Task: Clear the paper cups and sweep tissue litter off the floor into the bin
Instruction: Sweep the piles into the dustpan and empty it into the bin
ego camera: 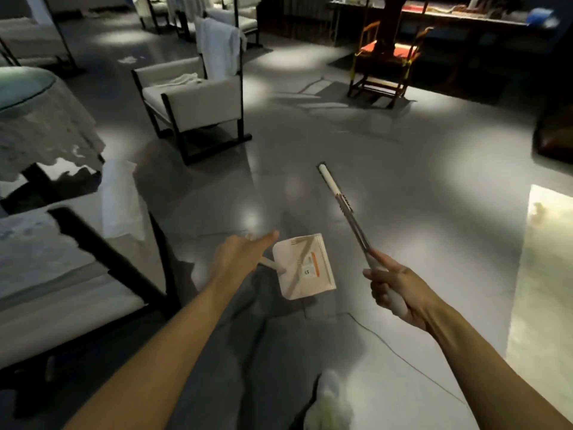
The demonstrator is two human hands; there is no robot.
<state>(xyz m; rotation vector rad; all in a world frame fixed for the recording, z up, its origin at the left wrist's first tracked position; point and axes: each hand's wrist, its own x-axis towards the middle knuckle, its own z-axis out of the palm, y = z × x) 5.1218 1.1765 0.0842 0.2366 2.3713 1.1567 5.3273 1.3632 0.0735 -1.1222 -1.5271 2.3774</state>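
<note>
Head view: the right hand [393, 287] is closed round the white grip of a pole [344, 209], forefinger laid along the metal shaft, which slants up and away from the fist to a white tip. The left hand [238, 256] is stretched flat, fingers straight and pointing forward, holding nothing that can be made out. Just past its fingertips, between the two hands, is a white dustpan [305, 265] with an orange label; its short stub handle comes out from beside the left palm, and I cannot tell whether they touch. Beyond the left hand stands a white armchair [192, 103] with a cloth [217, 48] draped over its back. Far ahead of that, white tissue scraps [127, 59] lie on the grey floor [418, 169]. Below the right forearm a thin cable [403, 358] runs across the floor.
</note>
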